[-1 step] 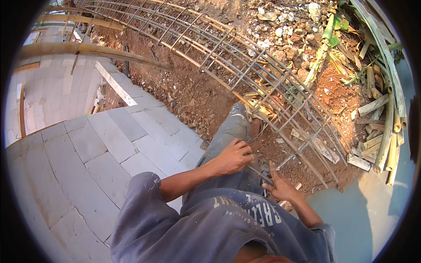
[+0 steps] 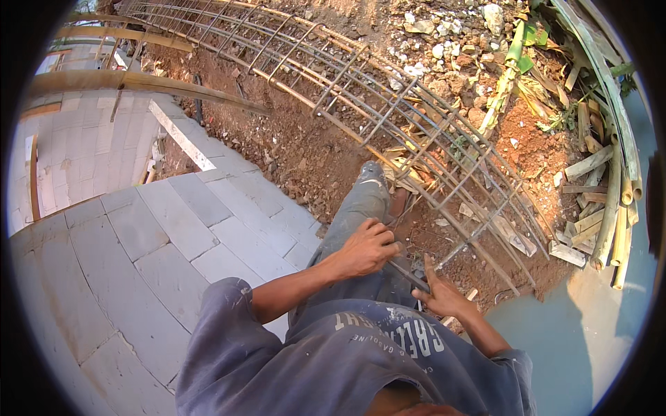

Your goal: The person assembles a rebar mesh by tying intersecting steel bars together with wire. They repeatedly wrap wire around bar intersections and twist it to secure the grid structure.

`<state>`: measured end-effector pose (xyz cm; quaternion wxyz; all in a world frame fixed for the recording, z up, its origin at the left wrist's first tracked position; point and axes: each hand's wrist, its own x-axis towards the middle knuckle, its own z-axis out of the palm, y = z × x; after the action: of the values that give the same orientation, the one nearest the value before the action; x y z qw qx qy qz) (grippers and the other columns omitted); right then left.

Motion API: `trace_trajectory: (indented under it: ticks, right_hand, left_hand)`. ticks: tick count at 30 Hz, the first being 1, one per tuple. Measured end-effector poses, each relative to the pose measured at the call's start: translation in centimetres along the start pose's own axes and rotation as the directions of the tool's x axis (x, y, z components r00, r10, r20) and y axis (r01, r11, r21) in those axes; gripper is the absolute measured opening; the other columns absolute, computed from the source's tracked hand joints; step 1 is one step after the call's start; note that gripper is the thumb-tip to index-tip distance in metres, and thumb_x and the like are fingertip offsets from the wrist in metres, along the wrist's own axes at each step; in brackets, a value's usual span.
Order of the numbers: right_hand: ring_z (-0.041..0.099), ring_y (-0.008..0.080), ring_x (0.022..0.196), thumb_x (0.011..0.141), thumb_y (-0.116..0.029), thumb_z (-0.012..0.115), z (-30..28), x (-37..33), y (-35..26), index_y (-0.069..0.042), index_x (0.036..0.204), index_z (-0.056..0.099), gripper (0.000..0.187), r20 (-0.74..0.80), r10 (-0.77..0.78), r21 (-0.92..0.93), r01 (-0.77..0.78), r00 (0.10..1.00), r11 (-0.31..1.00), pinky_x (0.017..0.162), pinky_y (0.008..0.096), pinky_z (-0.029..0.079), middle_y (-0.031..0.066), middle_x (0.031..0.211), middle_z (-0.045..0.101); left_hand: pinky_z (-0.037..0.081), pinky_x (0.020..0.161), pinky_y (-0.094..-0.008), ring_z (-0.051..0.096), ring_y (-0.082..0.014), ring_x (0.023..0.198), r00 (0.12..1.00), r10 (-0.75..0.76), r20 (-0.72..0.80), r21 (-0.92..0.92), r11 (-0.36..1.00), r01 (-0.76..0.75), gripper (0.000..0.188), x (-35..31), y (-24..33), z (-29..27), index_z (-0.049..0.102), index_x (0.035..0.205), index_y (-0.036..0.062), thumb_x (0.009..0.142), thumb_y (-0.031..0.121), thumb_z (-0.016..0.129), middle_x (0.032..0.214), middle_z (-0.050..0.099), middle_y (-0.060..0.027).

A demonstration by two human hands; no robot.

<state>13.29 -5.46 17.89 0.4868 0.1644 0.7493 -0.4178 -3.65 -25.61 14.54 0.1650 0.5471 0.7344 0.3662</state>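
My left hand (image 2: 370, 246) is closed in front of my thigh, its fingers curled. What lies inside them, if anything, is hidden. Below it, a short dark rod-like tool (image 2: 411, 277) slants from near the left fingers down to my right hand (image 2: 445, 297). That hand grips the rod's lower end, with the index finger stretched out along the near side of a steel rebar cage (image 2: 409, 142). The cage lies just beyond both hands, with long bars crossed by square ties. A thin wire-like strand (image 2: 408, 211) shows between my leg and the cage.
A pale block wall (image 2: 187, 229) runs along my left. Wooden beams (image 2: 159, 82) cross at the upper left. Bamboo poles (image 2: 617, 236) and wood scraps lie at the right, beside a grey-blue surface (image 2: 548, 347). Rubble and reddish soil (image 2: 298, 152) surround the cage.
The view has shifted very slightly. Both hands keep nearly the same pose, and the dark rod stays between them.
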Motion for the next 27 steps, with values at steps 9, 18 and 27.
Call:
trace_trajectory:
  ticks: [9,18,27]
  right_hand:
    - [0.059,0.0419,0.110,0.088,-0.028,0.061,3.3,3.0,0.8,-0.002,0.138,0.042,0.060,-0.055,-0.030,0.068,0.034,0.998,0.997,0.094,0.0482,0.045,0.0251,0.119,0.061]
    - [0.058,0.0423,0.107,0.075,-0.014,0.072,6.7,4.0,-1.5,-0.001,0.127,0.053,0.057,-0.368,0.264,0.162,-0.218,0.892,0.962,0.093,0.0478,0.046,0.0259,0.118,0.059]
    - [0.063,0.0420,0.097,0.079,-0.020,0.074,2.6,9.3,-9.4,0.001,0.112,0.062,0.041,-0.483,0.250,0.046,-0.260,0.839,0.964,0.086,0.0450,0.048,0.0253,0.100,0.065]
  left_hand:
    - [0.039,0.075,-0.0380,0.060,-0.0259,0.076,0.897,-0.269,0.350,-0.057,0.950,0.307,0.015,-4.7,0.7,-2.2,0.066,0.096,0.0064,0.089,0.018,0.061,0.080,0.065,-0.0084]
    - [0.044,0.061,-0.0425,0.059,-0.0346,0.061,0.953,-0.194,0.233,-0.102,0.970,0.222,0.017,-5.9,-2.5,-5.4,0.068,0.096,0.0047,0.092,0.018,0.059,0.072,0.066,-0.0151]
    - [0.039,0.051,-0.0350,0.051,-0.0163,0.054,0.156,-0.638,-0.754,-0.445,0.671,0.593,0.023,-14.8,-12.4,-19.0,0.062,0.095,0.0022,0.099,0.023,0.054,0.063,0.056,-0.0128]
